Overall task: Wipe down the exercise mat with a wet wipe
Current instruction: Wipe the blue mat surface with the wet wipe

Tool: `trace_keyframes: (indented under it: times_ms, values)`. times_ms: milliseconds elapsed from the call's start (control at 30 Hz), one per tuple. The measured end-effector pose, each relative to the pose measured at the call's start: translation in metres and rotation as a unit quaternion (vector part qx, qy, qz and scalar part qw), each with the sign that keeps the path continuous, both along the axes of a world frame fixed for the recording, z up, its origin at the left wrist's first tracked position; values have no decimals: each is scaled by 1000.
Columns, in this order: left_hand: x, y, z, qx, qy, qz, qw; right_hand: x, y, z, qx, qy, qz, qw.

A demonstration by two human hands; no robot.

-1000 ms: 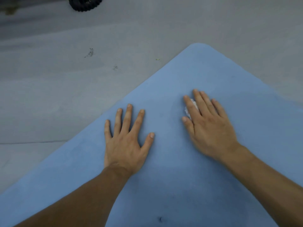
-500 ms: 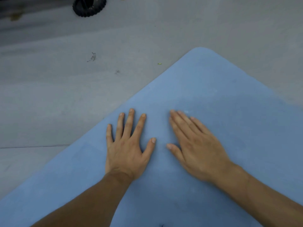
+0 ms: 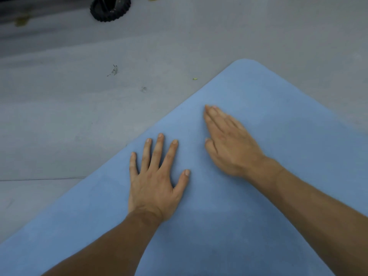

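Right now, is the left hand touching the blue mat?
Touching. The head view shows the left hand lying flat, fingers spread, on the blue exercise mat.

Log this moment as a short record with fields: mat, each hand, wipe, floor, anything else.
mat: blue, laid flat, rounded corner pointing away
left hand: flat on the mat, fingers spread
right hand: flat on the mat, fingers together, blurred
wet wipe: not visible; possibly under the right hand
floor: grey, with a small green speck near the mat's edge
other: black toothed wheel at the top edge, partly cut off
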State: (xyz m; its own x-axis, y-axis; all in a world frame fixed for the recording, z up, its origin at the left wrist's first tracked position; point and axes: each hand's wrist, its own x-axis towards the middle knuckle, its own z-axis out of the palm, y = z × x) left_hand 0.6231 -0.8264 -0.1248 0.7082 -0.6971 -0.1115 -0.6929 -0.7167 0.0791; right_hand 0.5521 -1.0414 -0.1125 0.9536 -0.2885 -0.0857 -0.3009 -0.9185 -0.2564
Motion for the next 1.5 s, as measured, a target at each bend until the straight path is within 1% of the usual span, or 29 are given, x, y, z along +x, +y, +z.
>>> trace_keyframes:
  times_ms: [100, 167, 333, 433, 533, 600, 700, 767, 833, 867, 933, 1033, 1167, 1233, 1267, 1367, 1500]
  values:
    - [0, 0, -1, 0, -1, -1, 1000, -23, 15, 1, -29, -12, 79, 996]
    - [1, 1, -1, 0, -4, -2, 1000, -32, 14, -3, -57, -12, 80, 995]
    - [1, 1, -2, 0, -5, -5, 1000, -8, -20, -5, -89, -21, -40, 995]
    - [1, 1, -2, 0, -4, -6, 1000, 19, -50, -6, -78, -12, -106, 991]
    - [1, 1, -2, 2, -3, -4, 1000, 42, -63, -3, -35, 8, -141, 989]
    - [1, 0, -1, 5, -1, -1, 1000, 49, -54, -1, -16, 3, -115, 993]
    - [1, 0, -2, 15, -2, 0, 1000, 46, -24, 3, 4, -4, 5, 1000]
    - [1, 0, -2, 17, -3, 0, 1000, 37, -5, 5, 12, 4, 82, 997]
    - [1, 0, -1, 17, -4, 0, 1000, 28, 6, 3, -21, -1, 134, 991]
    - [1, 0, -1, 16, -4, -1, 1000, 23, 6, 1, -46, -4, 143, 989]
    - [1, 1, -1, 15, -4, -2, 1000, 20, -2, 0, -67, -12, 104, 992]
    - [1, 1, -1, 14, -1, -1, 1000, 32, -32, -3, -69, -22, -13, 997]
    - [1, 1, -1, 13, 2, -2, 1000, 58, -85, -7, -35, 8, -165, 986]
    - [1, 1, 0, 14, 4, -3, 1000, 68, -90, -7, -12, 10, -200, 980]
    - [1, 0, 0, 16, 4, -3, 1000, 72, -85, -7, -2, 2, -201, 980]
    - [1, 0, 1, 21, 5, -3, 1000, 70, -58, -7, 0, -30, -143, 989]
    - [1, 1, 1, 20, 8, -3, 1000, 55, -30, -2, 1, -17, -10, 1000]
